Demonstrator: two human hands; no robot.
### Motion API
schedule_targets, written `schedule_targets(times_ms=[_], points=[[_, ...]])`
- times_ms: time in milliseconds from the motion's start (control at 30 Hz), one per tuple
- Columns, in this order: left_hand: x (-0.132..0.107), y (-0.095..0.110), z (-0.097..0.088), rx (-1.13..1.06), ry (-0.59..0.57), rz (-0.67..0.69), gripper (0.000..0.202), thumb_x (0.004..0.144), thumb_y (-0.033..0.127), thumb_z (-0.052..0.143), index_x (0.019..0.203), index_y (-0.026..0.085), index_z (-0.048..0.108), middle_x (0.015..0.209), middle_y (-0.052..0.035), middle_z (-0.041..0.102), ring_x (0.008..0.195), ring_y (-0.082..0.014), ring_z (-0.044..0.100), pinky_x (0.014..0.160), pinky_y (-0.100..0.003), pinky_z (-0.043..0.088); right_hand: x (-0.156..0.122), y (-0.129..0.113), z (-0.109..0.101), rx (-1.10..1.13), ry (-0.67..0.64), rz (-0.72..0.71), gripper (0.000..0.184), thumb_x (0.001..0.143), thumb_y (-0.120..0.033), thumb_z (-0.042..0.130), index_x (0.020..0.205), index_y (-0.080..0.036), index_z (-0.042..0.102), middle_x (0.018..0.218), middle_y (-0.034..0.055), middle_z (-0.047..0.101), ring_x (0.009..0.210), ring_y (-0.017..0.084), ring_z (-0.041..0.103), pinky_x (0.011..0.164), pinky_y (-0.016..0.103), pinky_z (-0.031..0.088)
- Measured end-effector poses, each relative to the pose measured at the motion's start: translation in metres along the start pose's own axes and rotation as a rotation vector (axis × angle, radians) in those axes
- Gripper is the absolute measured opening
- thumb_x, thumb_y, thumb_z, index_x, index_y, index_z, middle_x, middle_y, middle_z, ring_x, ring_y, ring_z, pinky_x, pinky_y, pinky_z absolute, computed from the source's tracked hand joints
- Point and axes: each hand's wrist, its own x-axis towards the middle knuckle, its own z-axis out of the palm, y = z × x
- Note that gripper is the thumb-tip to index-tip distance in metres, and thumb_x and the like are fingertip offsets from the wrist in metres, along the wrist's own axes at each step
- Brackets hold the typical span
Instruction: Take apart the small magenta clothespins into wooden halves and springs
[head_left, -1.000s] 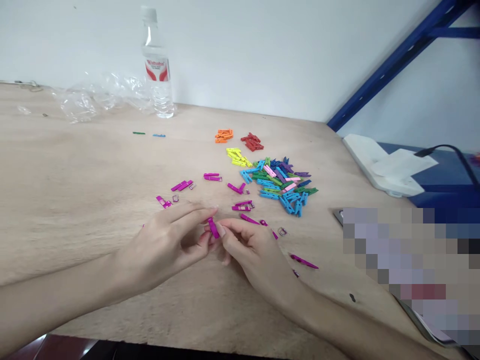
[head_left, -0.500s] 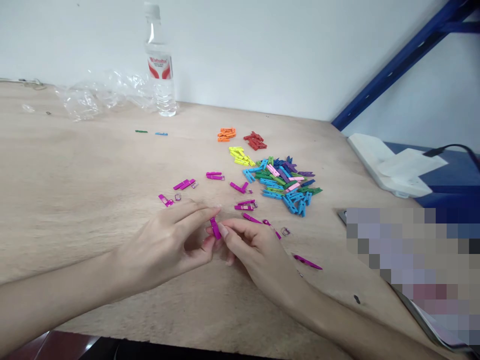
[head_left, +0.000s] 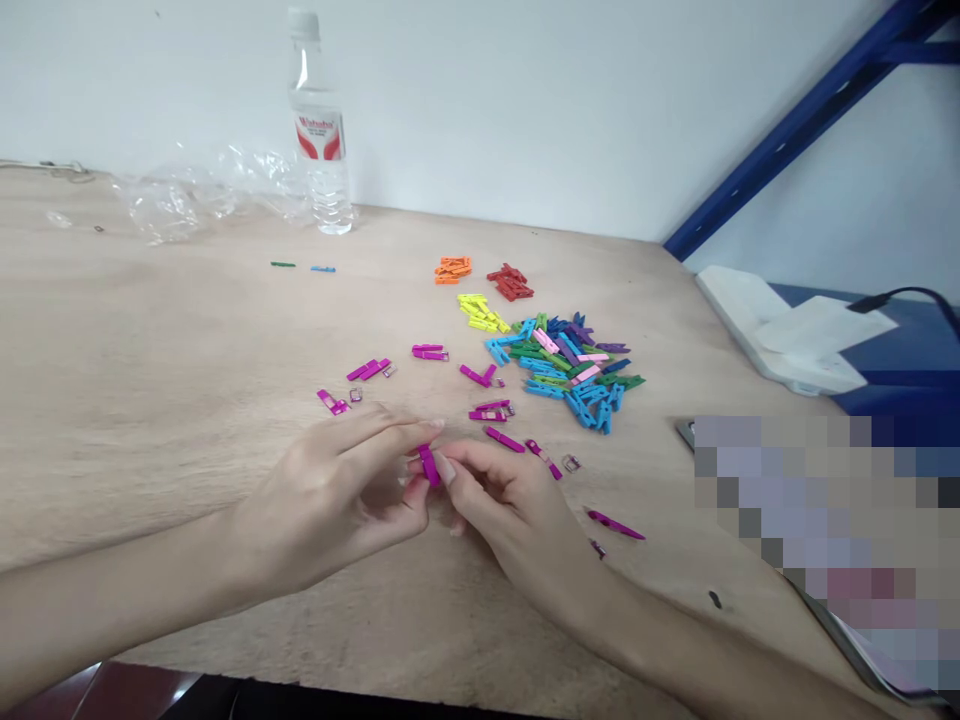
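Between my left hand (head_left: 330, 495) and my right hand (head_left: 510, 510) stands a magenta wooden clothespin half (head_left: 429, 465), pinched by the fingertips of both. Just beyond my right fingers lie more magenta clothespin parts (head_left: 504, 439), and a loose metal spring (head_left: 571, 463) sits close by. Further magenta pieces (head_left: 367, 370) are scattered beyond my left hand. A heap of mixed blue, green and purple clothespins (head_left: 562, 368) lies ahead, with separate orange (head_left: 453, 268), red (head_left: 510, 282) and yellow (head_left: 480, 312) groups behind it.
The parts lie on a plywood table (head_left: 187, 330) against a white wall. A water bottle (head_left: 319, 150) and crumpled clear plastic (head_left: 180, 200) stand at the back left. A blue metal shelf frame (head_left: 795, 130) and white object (head_left: 780, 330) are at right. A pixelated patch (head_left: 817, 510) hides the lower right.
Both hands have shifted slightly down with the magenta piece still between them. The view has moved a little since the oldest frame.
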Motion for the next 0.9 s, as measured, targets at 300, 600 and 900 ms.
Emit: schedule_targets(times_ms=[300,600,900], points=[[0.000,0.007,-0.005,-0.045,-0.010,-0.041,0.034,0.081,0.020,0.063,0.115,0.019,0.058,0.110,-0.0063,0.069,0.087,-0.0156,0.067,0.079,-0.027,0.057,-0.003,0.002,-0.002,0.000,-0.037,-0.009,0.024,0.093,-0.025,0.040,0.078,-0.017,0.058,0.063,-0.0032,0.044,0.057,0.010,0.039,0.051,0.024,0.030],[0.003,0.011,-0.010,-0.060,-0.007,-0.016,0.032,0.080,0.017,0.064,0.111,0.013,0.059,0.102,-0.0091,0.071,0.091,-0.0164,0.067,0.080,-0.025,0.057,-0.004,-0.002,-0.004,0.090,-0.102,0.002,0.027,0.095,-0.031,0.040,0.082,-0.018,0.060,0.065,-0.0030,0.050,0.056,0.009,0.043,0.049,0.023,0.029],[-0.003,0.001,-0.002,-0.071,-0.059,-0.093,0.036,0.084,0.021,0.060,0.119,0.021,0.052,0.106,-0.0055,0.066,0.091,-0.0164,0.065,0.077,-0.028,0.056,-0.001,0.002,-0.009,-0.257,0.034,-0.196,0.019,0.089,-0.017,0.045,0.078,-0.019,0.060,0.060,-0.0035,0.053,0.054,0.010,0.046,0.050,0.023,0.033]])
